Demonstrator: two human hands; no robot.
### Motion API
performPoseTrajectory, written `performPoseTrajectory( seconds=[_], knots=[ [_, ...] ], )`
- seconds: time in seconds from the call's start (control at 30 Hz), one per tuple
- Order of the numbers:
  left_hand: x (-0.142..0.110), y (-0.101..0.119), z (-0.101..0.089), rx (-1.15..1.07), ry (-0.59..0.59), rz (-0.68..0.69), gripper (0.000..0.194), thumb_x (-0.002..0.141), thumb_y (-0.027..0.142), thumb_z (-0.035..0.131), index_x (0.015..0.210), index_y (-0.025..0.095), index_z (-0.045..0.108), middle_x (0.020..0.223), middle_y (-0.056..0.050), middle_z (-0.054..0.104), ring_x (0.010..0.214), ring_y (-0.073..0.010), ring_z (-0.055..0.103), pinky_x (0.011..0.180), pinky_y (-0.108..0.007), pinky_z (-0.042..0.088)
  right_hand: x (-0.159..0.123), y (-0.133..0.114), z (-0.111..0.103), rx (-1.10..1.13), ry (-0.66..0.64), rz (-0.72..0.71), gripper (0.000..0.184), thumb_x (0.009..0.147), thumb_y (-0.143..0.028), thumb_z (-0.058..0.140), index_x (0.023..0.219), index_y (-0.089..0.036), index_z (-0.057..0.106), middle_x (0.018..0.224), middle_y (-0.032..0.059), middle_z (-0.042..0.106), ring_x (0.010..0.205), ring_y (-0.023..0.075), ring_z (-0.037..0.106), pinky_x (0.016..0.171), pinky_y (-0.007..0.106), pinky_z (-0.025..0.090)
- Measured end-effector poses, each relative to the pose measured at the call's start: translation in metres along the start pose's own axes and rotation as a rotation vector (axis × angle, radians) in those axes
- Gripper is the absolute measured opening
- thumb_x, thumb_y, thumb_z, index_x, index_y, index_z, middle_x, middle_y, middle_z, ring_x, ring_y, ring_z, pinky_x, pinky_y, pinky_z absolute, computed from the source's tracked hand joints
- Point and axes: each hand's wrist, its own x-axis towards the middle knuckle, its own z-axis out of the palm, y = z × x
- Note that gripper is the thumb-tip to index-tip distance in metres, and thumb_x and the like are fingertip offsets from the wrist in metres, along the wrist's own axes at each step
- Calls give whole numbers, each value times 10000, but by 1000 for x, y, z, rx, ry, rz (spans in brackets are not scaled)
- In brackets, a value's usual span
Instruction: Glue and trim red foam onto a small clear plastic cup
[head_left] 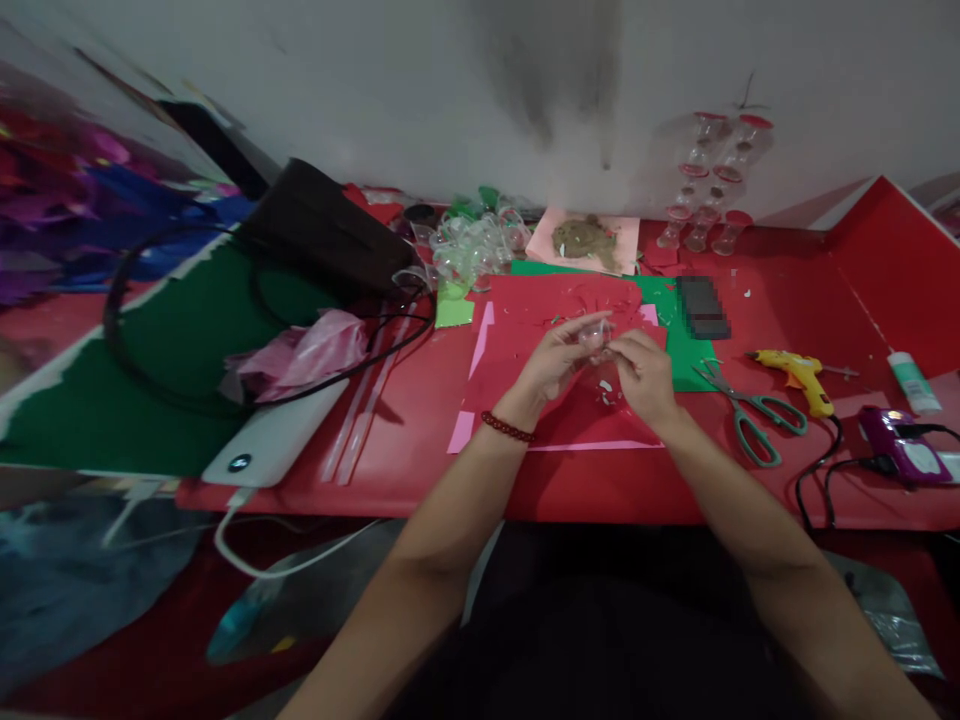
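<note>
Working point is the clear plastic piece [595, 336], just right of centre in frame, held up between both hands over the red sheet [499, 380]. Left hand [553, 365] comes in from lower left: fingers closed on the piece, thumb on the near side, index finger reaching along the far side. So it sits right at the left fingertips, no gap.

Right hand [646, 378] comes in from lower right, fingers curled and bunched at the piece's lower right edge. Contact looks likely; can't tell if they grip the piece itself or something small against it. Nearer hand: left, by a little. It wraps more of the piece, while the right meets only the edge.

Long axis: can't tell. Piece is small, see-through and partly hidden by fingers. It looks rounded, with the hands on opposite sides, so the line between them runs roughly across the frame.

Below it, white scraps [606, 386] lie on the red sheet, between the wrists. Scissors [742, 405] lie open on the right of frame, handles toward lower right, blades toward the green sheet [686, 365]. Yellow glue gun [799, 372] is just beyond them on the tabletop [420, 420]. Neither hand touches those.
</note>
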Motion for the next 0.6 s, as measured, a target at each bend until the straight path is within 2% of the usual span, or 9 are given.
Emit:
performPoseTrajectory(
  seconds=[0.17, 0.3, 0.43, 0.6],
  knots=[
    [1, -7, 0, -6, 32, -38, 415, 700, 257, 944, 1097, 243, 825, 1038, -30, 772, 820, -130, 687, 764, -269, 567, 3, 1, 2, -30, -18, 42, 250, 1034, -223, 495, 879, -244, 690, 962, 68, 711, 919, 226, 660, 845, 338, 518],
    [4, -9, -1, -25, 62, -68, 365, 759, 301, 915, 1104, 234, 818, 1029, -33, 769, 839, -127, 693, 774, -263, 573, 4, 8, 4, -6, -20, 79, 277, 1062, -312, 459, 876, -235, 649, 930, 68, 718, 885, 220, 664, 827, 324, 508],
    [4, -7, -1, -38, 72, -87, 364, 755, 268, 909, 1104, 237, 811, 1072, -38, 771, 871, -131, 702, 770, -249, 576, 5, 11, 2, 53, -4, 101, 283, 1048, -363, 469, 934, -229, 690, 935, 68, 750, 847, 211, 682, 801, 321, 523],
    [1, -5, 3, -8, 126, -22, 377, 720, 210, 915, 1075, 231, 789, 1086, -33, 749, 875, -134, 696, 808, -263, 588, 6, 6, -2, 2, -29, 101, 263, 998, -342, 521, 961, -227, 754, 936, 77, 781, 815, 217, 696, 786, 330, 535]
  ],
)
